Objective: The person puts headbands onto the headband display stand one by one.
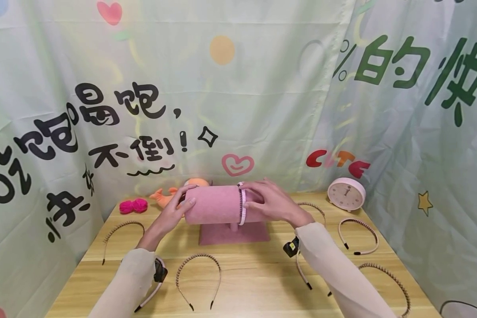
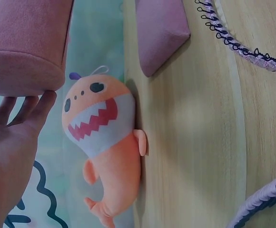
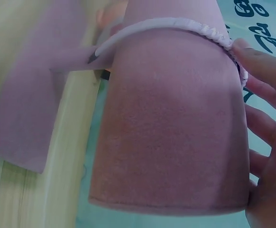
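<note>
A pink velvety roll on a stand (image 1: 212,205) stands on the table, its base flat on the wood. My left hand (image 1: 171,216) holds the roll's left end, thumb on the front; in the left wrist view my left hand's fingertips (image 2: 46,102) touch the end's rim. Round the roll, right of its middle, sits a pale headband (image 1: 243,207) with a dark looped edge. My right hand (image 1: 274,201) grips this headband near its top, and in the right wrist view a fingertip (image 3: 242,45) lies against its braided part. The other right fingers lie beside the roll.
Several braided headbands lie about the table, one front centre (image 1: 198,255), one at right (image 1: 375,232). Behind the roll lies an orange shark plush (image 2: 116,175). A bright pink bow-like thing (image 1: 133,206) is back left, a pink round clock (image 1: 346,193) back right. Printed curtains enclose the table.
</note>
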`<state>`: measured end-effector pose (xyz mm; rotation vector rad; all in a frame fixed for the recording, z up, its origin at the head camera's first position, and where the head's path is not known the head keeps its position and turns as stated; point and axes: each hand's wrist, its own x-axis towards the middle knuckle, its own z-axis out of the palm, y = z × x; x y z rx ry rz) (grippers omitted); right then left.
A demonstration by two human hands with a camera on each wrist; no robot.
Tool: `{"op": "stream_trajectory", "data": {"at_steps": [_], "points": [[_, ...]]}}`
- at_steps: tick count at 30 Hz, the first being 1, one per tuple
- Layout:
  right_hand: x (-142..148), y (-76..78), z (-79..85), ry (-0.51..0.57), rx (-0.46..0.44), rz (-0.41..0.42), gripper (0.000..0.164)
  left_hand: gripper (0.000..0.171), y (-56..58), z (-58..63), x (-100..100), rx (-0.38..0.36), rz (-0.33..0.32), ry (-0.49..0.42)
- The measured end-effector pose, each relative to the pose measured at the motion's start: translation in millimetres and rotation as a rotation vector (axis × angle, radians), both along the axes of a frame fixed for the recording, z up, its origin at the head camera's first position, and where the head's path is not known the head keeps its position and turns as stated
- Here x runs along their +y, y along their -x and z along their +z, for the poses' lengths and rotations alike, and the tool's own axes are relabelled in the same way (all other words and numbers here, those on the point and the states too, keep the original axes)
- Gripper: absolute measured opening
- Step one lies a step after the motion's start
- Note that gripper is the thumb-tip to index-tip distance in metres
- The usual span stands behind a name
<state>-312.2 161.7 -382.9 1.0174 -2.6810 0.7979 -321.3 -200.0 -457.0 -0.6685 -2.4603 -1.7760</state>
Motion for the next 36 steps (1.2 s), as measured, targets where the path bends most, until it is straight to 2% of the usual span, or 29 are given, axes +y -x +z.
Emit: {"op": "stream_trajectory", "data": {"at_steps": [14,26,31,36], "points": [[-12,-0.2,4.7,-0.059,-0.025,-0.056,0.052,0.052,-2.5,1.1,0,0.011,0.003,-0.006],[-18,-0.2,4.7,-0.072,-0.020,-0.054,0.053,0.053,-0.4,0.2,-1,0.026,-0.004,0.002],[-17,-0.8,4.2,-0.036,-0.024,-0.056,0.054,0.052,0.0,0.2,-1,0.030,-0.008,0.004],[-10,-1.5,3.4,0.077,-0.038,-0.033,0.050,0.053,0.6,-0.3,-1,0.026,0.004,0.014]]}}
